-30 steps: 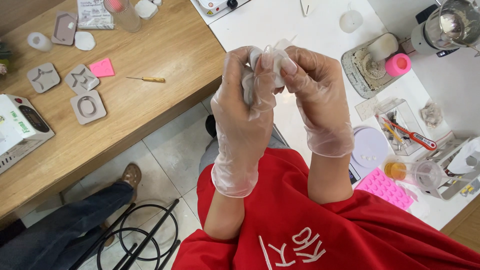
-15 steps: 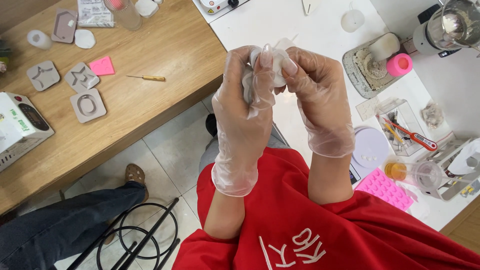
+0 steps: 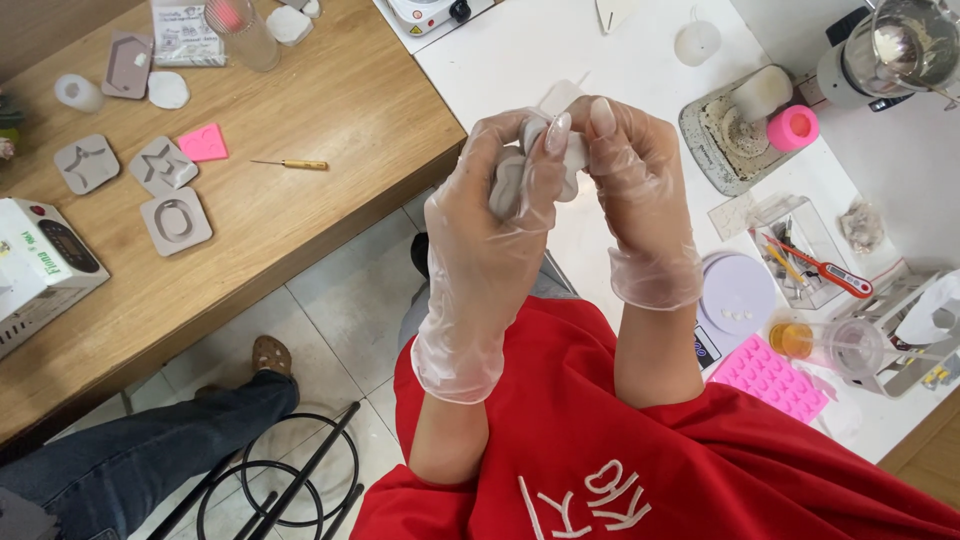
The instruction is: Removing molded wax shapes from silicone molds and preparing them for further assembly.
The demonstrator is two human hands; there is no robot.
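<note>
- While a white scale point(image 3: 40, 255) and grey silicone moulds point(image 3: 175, 218) lie far left on the wooden table point(image 3: 330, 110), both gloved hands meet above the white table point(image 3: 520, 50).
- Left hand point(image 3: 490, 240) is clamped round a small grey mould point(image 3: 512, 182).
- Right hand point(image 3: 640, 190) pinches the same mould's upper edge.
- Pink mould tray point(image 3: 770, 378) sits far right.

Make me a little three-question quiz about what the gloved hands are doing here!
1. True or false: both hands grip the small white mould.
2. What colour is the bumpy tray by the right hand?
3. Which lies on the wooden table? A) a thin yellow-handled tool B) a red thermometer.

Key: 1. True, the left hand too. 2. Pink. 3. A.
</note>
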